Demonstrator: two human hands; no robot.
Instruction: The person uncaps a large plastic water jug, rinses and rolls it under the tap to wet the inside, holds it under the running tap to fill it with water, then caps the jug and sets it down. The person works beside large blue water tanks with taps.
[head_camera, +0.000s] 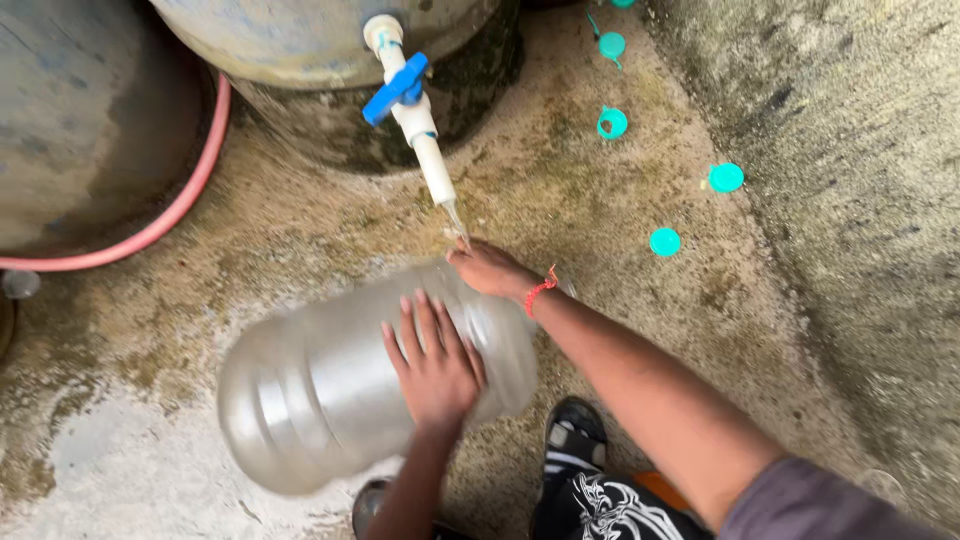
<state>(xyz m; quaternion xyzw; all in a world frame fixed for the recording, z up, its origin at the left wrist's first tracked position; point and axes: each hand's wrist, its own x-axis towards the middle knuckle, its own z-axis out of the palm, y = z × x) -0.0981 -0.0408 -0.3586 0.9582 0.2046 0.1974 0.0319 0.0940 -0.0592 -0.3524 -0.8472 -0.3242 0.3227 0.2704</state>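
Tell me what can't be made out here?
- Bottle mouth, head view: covered by the right hand.
- Bottle surface: blurred, so the water level inside is unreadable.
- Tank behind the tap: cut off by the top edge.
- Left hand palm: pressed flat against the bottle.

Large jug (330, 390) lying on its side on the concrete floor (560, 190), mouth end toward the tap (415, 115). Left hand (435, 360) flat on top of the jug; right hand (490, 270) at the jug's mouth end, directly under the tap's outlet. Tap projecting from a tank (300, 40) behind the jug. Second tank (80, 110) left of the tap, with a hose (170, 215) curving along its base. 4 caps (665, 242) scattered on the floor right of the tap, beside a wall (850, 200). Shoe (575, 435) on the floor just right of the jug, nearer the camera.
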